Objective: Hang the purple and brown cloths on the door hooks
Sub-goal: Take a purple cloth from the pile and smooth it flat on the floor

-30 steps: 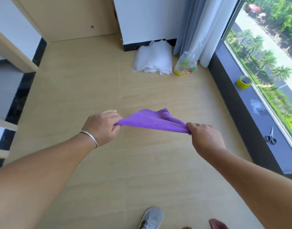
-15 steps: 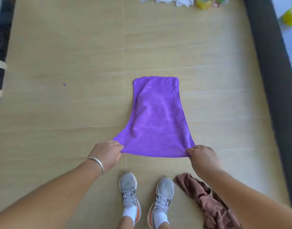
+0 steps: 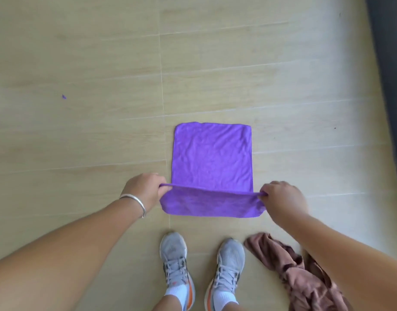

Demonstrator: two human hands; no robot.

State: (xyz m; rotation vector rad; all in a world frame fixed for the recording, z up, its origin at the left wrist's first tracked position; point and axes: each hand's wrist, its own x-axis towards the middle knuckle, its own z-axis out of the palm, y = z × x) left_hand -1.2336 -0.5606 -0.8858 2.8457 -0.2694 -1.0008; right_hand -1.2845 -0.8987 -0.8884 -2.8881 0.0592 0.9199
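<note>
Purple cloth: the soft purple square cloth point(image 3: 212, 158) lies spread on the pale wooden floor point(image 3: 80, 63), just in front of the person's grey shoes point(image 3: 177, 265). Its near edge is lifted and folded, so a strip hangs toward the shoes.
Left hand: the left hand point(image 3: 143, 190) pinches the left corner of that lifted edge. A silver bracelet point(image 3: 134, 202) sits on the wrist.
Right hand: the right hand point(image 3: 282, 198) pinches the right corner.
Why held so: I think 2 hands on 2 corners keep the edge tight and straight, so the cloth stays flat and neat.
Brown cloth: the crumpled brown cloth point(image 3: 300, 277) lies in a heap on the floor beside the right shoe, under the right arm. No hand touches it.
Door hooks: not in view.
Task so far: I think it has barely begun, since both cloths are on the floor.
</note>
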